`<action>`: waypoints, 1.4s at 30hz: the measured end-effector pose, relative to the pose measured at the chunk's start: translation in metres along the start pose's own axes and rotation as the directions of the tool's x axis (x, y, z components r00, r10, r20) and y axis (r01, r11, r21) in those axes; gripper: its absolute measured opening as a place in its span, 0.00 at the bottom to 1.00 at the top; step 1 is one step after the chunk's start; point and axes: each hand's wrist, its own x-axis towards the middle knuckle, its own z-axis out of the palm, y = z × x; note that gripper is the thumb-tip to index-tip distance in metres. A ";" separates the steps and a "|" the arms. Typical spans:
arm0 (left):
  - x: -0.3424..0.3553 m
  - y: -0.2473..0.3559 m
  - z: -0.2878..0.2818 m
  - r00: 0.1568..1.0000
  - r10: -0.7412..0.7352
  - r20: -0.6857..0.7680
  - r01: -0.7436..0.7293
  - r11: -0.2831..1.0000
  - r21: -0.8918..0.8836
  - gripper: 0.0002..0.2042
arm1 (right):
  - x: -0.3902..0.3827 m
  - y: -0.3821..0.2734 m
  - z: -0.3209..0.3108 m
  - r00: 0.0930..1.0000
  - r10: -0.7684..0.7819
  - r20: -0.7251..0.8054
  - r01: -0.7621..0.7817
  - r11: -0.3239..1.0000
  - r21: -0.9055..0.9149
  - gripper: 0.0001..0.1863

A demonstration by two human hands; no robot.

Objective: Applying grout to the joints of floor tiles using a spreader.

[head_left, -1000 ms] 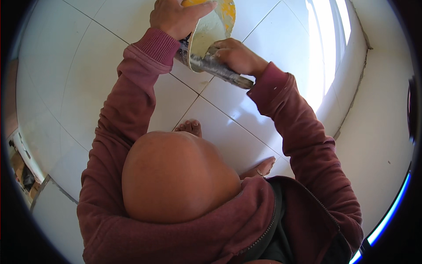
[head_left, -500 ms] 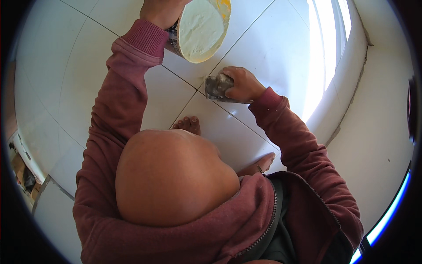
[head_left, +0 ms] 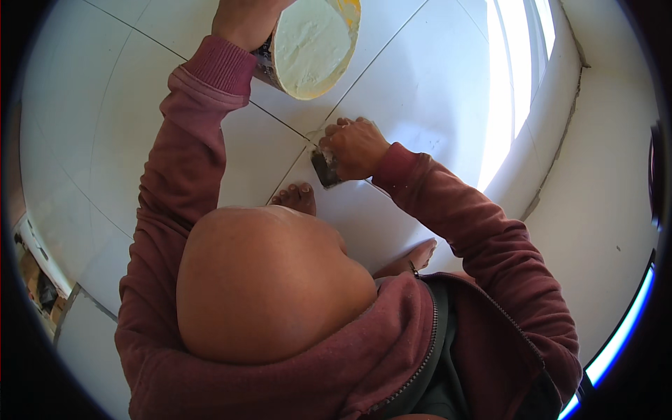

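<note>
— Since half a second ago, what has shifted?

— Barely anything with the left hand point(head_left: 241, 19): it stays up at the top edge, closed round the tub point(head_left: 311, 43). Its right-hand partner has slid a little along the tile joint point(head_left: 280, 183), keeping the scraper point(head_left: 325, 168) pressed low against the floor.

— How is the left hand set?

— Fingers wrapped about the side of the tub, gripping it firmly. The container is tilted so its mouth faces the camera, showing pale cream paste filling it nearly to the rim.

— And the right hand point(head_left: 355, 145)?

— Curled shut over the scraper's handle, knuckles upward. Only the dark, grey blade shows, poking out from under the fingers on the side toward the person's body, its edge touching the white floor tile point(head_left: 413, 77) right at the joint line.

— Any packaging or labels?

— The tub is round, with a yellow rim at its far edge and a dark band of label on the wall just beside the left hand's fingers; the print is too small to make out.

— What lies near the hands?

— A bare foot point(head_left: 297, 198) rests just below the right hand, toes touching the same joint. Maroon sleeves point(head_left: 189, 161) cover both arms.
</note>
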 end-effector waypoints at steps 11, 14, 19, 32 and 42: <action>0.000 0.000 -0.001 1.000 -0.005 0.008 0.005 1.000 0.000 0.21 | -0.002 0.019 -0.010 0.948 0.217 -0.234 -0.229 0.973 -0.028 0.17; 0.001 0.000 -0.002 1.000 -0.014 0.008 0.014 1.000 0.003 0.21 | -0.002 0.022 -0.011 0.981 0.177 -0.083 -0.178 0.984 -0.002 0.16; 0.000 -0.003 -0.004 1.000 -0.019 -0.013 0.019 1.000 0.002 0.21 | -0.007 0.034 -0.011 0.957 0.233 -0.173 -0.208 0.967 0.150 0.18; -0.001 -0.001 -0.002 1.000 0.001 -0.020 -0.002 0.999 -0.033 0.21 | -0.005 0.014 -0.004 0.853 0.341 -0.396 -0.244 0.930 0.274 0.17; 0.002 -0.004 -0.005 0.999 -0.004 -0.035 0.003 0.999 -0.034 0.20 | -0.007 0.036 -0.016 0.910 0.267 -0.318 -0.243 0.963 0.115 0.18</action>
